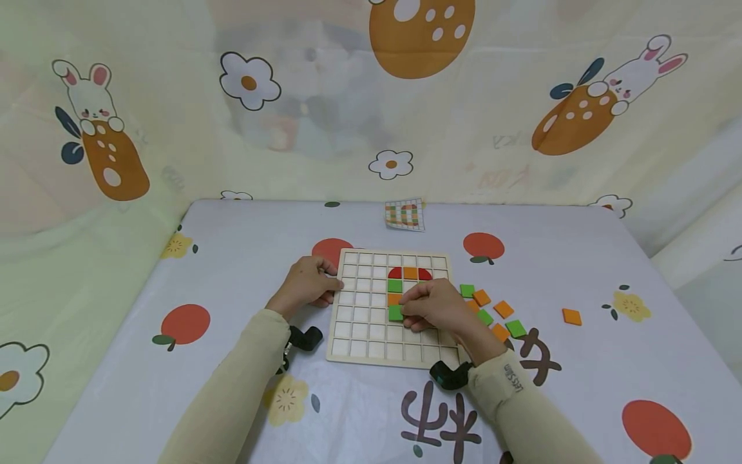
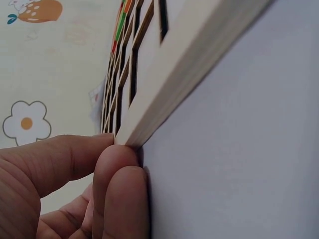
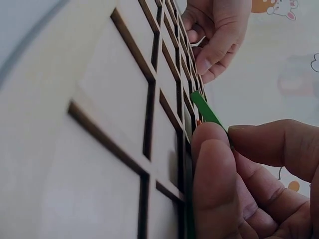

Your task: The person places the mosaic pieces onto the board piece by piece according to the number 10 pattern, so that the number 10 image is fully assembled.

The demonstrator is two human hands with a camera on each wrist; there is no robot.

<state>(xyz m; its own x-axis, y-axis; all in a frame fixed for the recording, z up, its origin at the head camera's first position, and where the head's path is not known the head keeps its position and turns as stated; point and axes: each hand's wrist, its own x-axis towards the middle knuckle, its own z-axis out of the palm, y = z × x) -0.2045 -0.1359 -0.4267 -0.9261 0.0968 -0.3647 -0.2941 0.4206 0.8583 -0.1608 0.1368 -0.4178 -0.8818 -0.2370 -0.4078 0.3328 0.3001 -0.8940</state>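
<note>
A wooden grid board (image 1: pixel 357 332) with square recesses lies on the table. At its left edge my left hand (image 1: pixel 309 281) pinches the frame between thumb and fingers, as the left wrist view shows close up. My right hand (image 1: pixel 431 305) is over the middle of the board. Between its thumb and fingers it pinches a green square tile (image 3: pixel 208 110), held tilted at the grid. Above that tile in the head view, an orange tile (image 1: pixel 395 299) and a green tile (image 1: pixel 395 285) sit in one column. Red rounded pieces (image 1: pixel 425 274) flank another orange tile (image 1: pixel 409 273) in the row above.
Loose green tiles (image 1: pixel 515 328) and orange tiles (image 1: pixel 504 309) lie scattered right of the board, partly behind the right forearm. One orange tile (image 1: pixel 571 316) lies farther right. A small printed pattern card (image 1: pixel 404 214) stands at the table's back edge, before a patterned curtain (image 1: pixel 324 129).
</note>
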